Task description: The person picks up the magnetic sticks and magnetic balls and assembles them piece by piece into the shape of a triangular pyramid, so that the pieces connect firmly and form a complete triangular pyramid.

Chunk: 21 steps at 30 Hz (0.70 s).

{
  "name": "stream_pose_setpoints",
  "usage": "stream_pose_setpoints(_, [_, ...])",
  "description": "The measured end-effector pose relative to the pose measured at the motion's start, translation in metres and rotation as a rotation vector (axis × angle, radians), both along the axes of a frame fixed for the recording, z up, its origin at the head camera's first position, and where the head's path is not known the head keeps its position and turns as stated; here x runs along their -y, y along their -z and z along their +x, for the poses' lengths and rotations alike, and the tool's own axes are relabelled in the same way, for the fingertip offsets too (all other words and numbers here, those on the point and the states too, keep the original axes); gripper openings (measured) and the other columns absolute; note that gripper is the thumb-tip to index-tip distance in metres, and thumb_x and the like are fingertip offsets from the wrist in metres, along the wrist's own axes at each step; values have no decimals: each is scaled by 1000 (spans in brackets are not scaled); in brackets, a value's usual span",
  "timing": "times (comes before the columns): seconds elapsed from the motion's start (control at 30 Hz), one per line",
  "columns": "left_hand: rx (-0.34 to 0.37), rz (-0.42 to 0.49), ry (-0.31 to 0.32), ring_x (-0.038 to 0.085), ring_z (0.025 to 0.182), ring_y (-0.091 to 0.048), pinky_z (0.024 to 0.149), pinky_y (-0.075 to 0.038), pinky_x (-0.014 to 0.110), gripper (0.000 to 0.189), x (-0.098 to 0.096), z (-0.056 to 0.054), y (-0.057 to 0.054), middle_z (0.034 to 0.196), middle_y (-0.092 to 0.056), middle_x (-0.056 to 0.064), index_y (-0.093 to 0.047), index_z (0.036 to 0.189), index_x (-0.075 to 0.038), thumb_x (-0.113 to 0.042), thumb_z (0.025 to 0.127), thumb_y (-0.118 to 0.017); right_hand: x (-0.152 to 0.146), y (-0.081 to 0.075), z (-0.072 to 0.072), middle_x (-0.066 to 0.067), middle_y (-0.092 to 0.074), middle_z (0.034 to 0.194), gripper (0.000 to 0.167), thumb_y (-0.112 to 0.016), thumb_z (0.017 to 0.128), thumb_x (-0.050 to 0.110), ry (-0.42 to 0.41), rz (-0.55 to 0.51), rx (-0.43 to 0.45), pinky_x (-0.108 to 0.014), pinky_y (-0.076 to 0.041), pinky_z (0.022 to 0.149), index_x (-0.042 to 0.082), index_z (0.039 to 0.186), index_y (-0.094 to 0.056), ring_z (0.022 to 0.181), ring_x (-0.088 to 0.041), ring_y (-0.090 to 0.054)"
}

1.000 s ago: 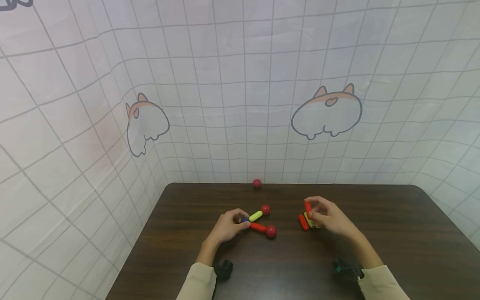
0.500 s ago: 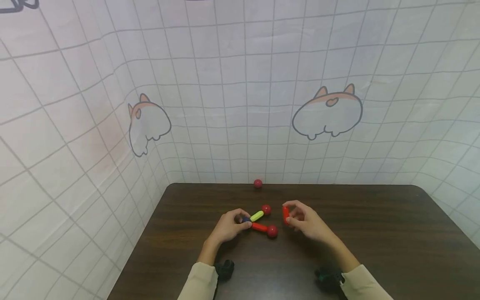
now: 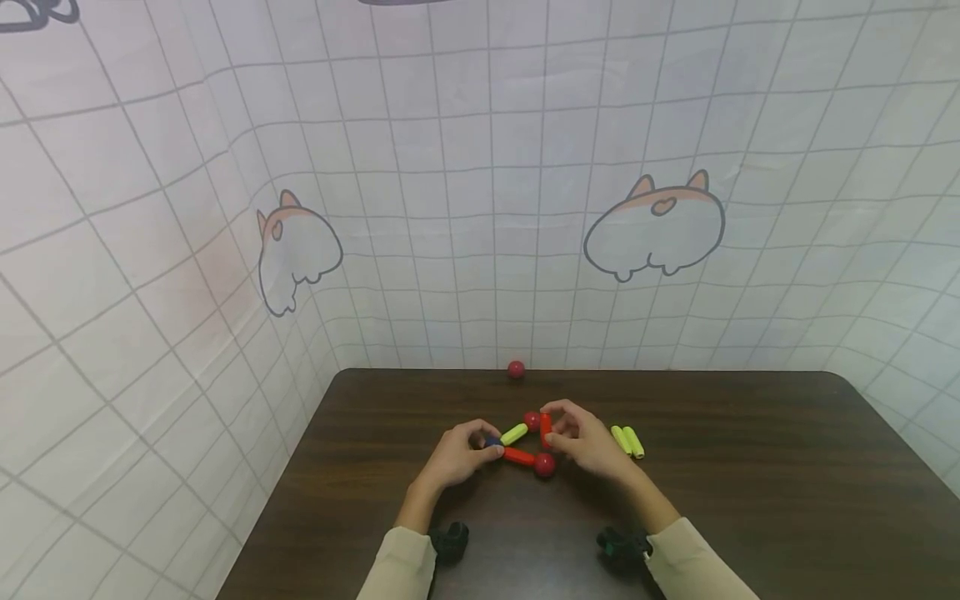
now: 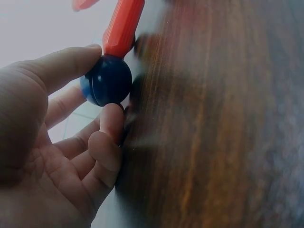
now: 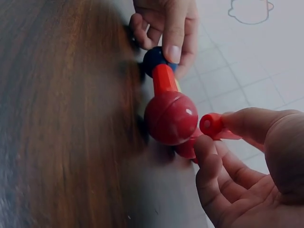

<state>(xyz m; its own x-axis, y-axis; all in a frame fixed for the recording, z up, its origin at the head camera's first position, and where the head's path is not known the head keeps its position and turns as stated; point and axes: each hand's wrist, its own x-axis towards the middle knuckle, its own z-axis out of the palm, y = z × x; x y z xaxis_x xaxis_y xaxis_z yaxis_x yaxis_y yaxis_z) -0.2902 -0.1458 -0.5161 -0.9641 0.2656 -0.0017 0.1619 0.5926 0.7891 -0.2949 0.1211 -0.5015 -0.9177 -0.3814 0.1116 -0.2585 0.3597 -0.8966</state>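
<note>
My left hand (image 3: 461,454) pinches a blue ball (image 4: 107,80) between thumb and fingers. From the ball run a red rod (image 3: 519,456) and a yellow-green rod (image 3: 514,434), like magnetic building sticks, spread in a V. A red ball (image 3: 544,464) sits at the red rod's end, and another red ball (image 3: 532,421) at the yellow-green one's. My right hand (image 3: 588,442) pinches a second red rod (image 3: 546,429) by thumb and fingers, beside these two balls. In the right wrist view its end (image 5: 207,124) stands slightly apart from the nearer ball.
Two loose yellow-green rods (image 3: 627,442) lie right of my right hand. A single red ball (image 3: 516,369) rests at the far edge of the dark wooden table (image 3: 750,467). Behind stands a white gridded cloth (image 3: 465,208) with cartoon prints.
My right hand has carried its red rod leftward from the loose rods to the two red balls. The left hand stays on the blue ball. Another loose red rod no longer shows.
</note>
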Motion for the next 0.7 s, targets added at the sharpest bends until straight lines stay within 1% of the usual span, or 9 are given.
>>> stream_pose_setpoints(0.23, [-3, 3, 7, 16, 75, -51, 62, -40, 30, 24, 1, 0, 1, 90, -60, 0, -72, 112, -19, -34, 94, -74, 6, 7, -2, -13, -66, 92, 40, -69, 97, 10, -10, 9, 15, -29, -49, 56, 7, 134, -56, 69, -20, -59])
stream_pose_setpoints(0.33, [-8, 5, 11, 16, 75, -51, 62, -40, 30, 24, 1, -1, 2, 90, -60, 0, -72, 112, -18, -34, 94, -74, 7, 9, -2, -12, -67, 92, 40, -69, 97, 10, 3, 16, 24, -28, -48, 56, 7, 135, -56, 67, -18, -57])
stream_pose_setpoints(0.57, [-11, 5, 12, 15, 75, -51, 62, -41, 30, 23, 1, -1, 3, 90, -60, -1, -72, 112, -19, -34, 94, -74, 9, 12, -1, -12, -67, 92, 42, -70, 96, 10, 21, 26, 50, -28, -49, 59, 7, 135, -56, 69, -15, -58])
stream_pose_setpoints(0.7, [-10, 2, 12, 16, 77, -51, 63, -40, 30, 24, 1, -1, 2, 90, -60, 0, -72, 112, -18, -34, 94, -74, 9, 14, -1, -13, -68, 93, 43, -70, 95, 10, 31, 32, 61, -27, -48, 58, 6, 134, -53, 67, -14, -57])
